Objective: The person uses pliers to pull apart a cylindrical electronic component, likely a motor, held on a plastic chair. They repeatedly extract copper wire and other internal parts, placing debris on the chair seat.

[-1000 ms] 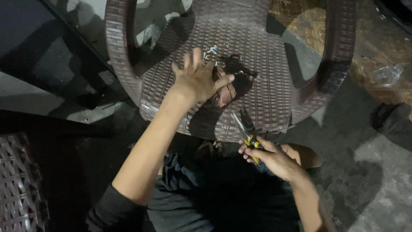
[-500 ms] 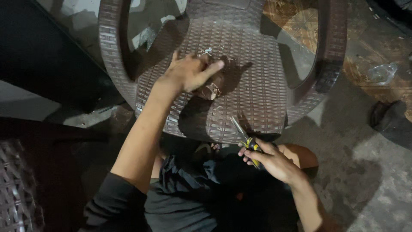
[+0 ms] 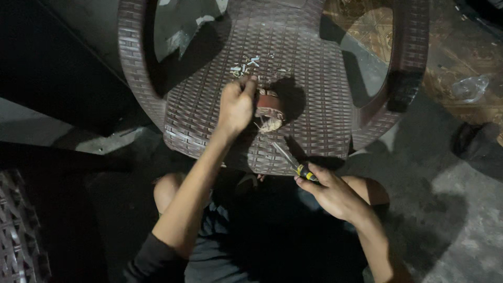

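Head view: at the far left edge a strip of woven lattice (image 3: 18, 230) is seen in shadow, well apart from the work. Next to the right, a dark brown woven chair (image 3: 314, 78) is seen from above, its seat serving as the surface. The left hand (image 3: 237, 105) is stretched out over the middle of the seat, and its fingers are curled shut around a small brown object (image 3: 270, 107), which rests on the weave just right of the knuckles. What kind of object it is cannot be told; pale frayed strands are seen at its lower end. Small pale scraps (image 3: 246, 64) are scattered on the seat just beyond the left hand.

Nearer the front edge of the seat, a tool with a black and yellow handle (image 3: 293, 163) is held in the right hand (image 3: 332, 194). Its grip is closed on the handle, and the metal tip is pointed up and left towards the brown object, without touching it. The right hand is held below the seat edge, over the person's lap.

Further right, the chair's armrest (image 3: 406, 57) is seen, and beyond it a clear crumpled plastic bottle (image 3: 470, 88) lies on the floor (image 3: 445, 209).
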